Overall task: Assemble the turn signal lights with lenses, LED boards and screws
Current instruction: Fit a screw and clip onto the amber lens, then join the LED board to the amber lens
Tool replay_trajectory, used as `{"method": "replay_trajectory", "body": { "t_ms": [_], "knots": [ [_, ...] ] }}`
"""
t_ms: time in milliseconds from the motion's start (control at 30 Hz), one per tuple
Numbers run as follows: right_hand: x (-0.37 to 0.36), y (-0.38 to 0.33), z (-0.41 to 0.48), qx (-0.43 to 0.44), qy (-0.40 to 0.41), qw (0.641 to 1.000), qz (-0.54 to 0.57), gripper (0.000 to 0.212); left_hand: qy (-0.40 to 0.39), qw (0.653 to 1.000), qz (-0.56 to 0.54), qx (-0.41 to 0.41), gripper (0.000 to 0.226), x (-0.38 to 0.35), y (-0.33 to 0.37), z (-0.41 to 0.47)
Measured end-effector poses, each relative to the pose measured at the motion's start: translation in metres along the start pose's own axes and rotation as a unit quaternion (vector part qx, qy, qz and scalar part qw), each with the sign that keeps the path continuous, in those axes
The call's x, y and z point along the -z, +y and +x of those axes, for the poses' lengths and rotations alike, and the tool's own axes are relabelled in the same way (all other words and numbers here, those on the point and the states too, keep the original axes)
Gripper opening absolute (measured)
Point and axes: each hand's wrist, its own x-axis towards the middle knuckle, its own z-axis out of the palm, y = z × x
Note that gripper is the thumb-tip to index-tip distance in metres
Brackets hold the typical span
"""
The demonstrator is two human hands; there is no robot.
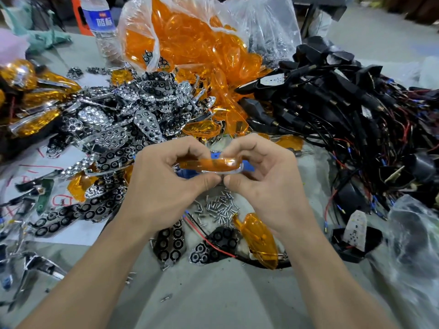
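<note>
Grey tabletop (213, 302) is filling the lower view, dusty specks lying on it. White paper sheet (78, 233) with red scribbles is lying flat on the left side. Water bottle (101, 24) is standing upright at the far side, teal cloth (47, 38) bunching up near it. Pale concrete floor (380, 27) is showing top right, soft even light falling.
</note>
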Motion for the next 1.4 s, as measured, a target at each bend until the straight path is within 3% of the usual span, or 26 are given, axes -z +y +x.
{"method": "replay_trajectory", "body": {
  "t_ms": [67,167,267,400,567,700,800,833,900,1033,1100,1200,1300,1400],
  "knots": [
    [-0.001,0.001,0.0,-0.099,0.009,0.993,0.07,0.044,0.036,0.998,0.053,-0.008,0.015,-0.001,0.0,-0.002],
    [-0.004,0.001,0.0,-0.21,-0.005,0.953,0.219,0.033,0.065,0.979,0.161,-0.105,0.017,-0.005,0.002,-0.004],
    [-0.003,0.003,0.0,-0.181,0.009,0.964,0.196,0.03,0.075,0.96,0.204,-0.179,0.009,-0.007,-0.001,-0.004],
    [-0.001,0.005,0.0,-0.148,0.023,0.976,0.159,0.03,0.087,0.949,0.226,-0.203,0.007,-0.01,-0.006,-0.006],
    [0.007,0.005,0.0,-0.22,-0.024,0.948,0.23,0.026,0.083,0.945,0.241,-0.206,0.01,-0.013,-0.013,-0.005],
    [0.004,0.01,0.001,-0.235,0.019,0.958,0.16,0.012,0.054,0.939,0.26,-0.218,0.018,-0.017,-0.009,-0.005],
    [0.006,0.013,0.003,-0.214,0.073,0.967,0.115,0.026,0.024,0.972,0.203,-0.119,0.057,-0.018,0.0,-0.007],
    [0.009,0.014,0.004,-0.203,0.082,0.974,0.063,0.029,0.012,0.981,0.178,-0.08,0.069,-0.015,0.002,-0.008],
    [0.015,0.014,0.003,-0.189,0.064,0.975,-0.101,0.026,-0.024,0.988,0.146,-0.036,0.07,-0.012,0.005,-0.009],
    [0.02,0.013,0.003,-0.206,-0.042,0.899,-0.384,0.021,-0.107,0.975,0.195,-0.009,0.057,-0.02,0.006,-0.013],
    [0.026,0.006,0.004,-0.223,-0.043,0.882,-0.413,0.015,-0.128,0.961,0.245,-0.009,0.062,-0.025,0.004,-0.012],
    [0.053,-0.005,0.012,-0.217,0.018,0.88,-0.422,0.013,-0.117,0.949,0.294,0.0,0.066,-0.024,0.001,-0.01],
    [0.09,-0.002,0.046,-0.203,0.093,0.857,-0.464,0.026,-0.078,0.949,0.306,0.003,0.062,-0.024,-0.002,-0.008],
    [0.105,0.016,0.086,-0.221,0.056,0.821,-0.524,0.043,-0.032,0.951,0.305,0.026,0.061,-0.024,-0.002,-0.005]
  ]
}}
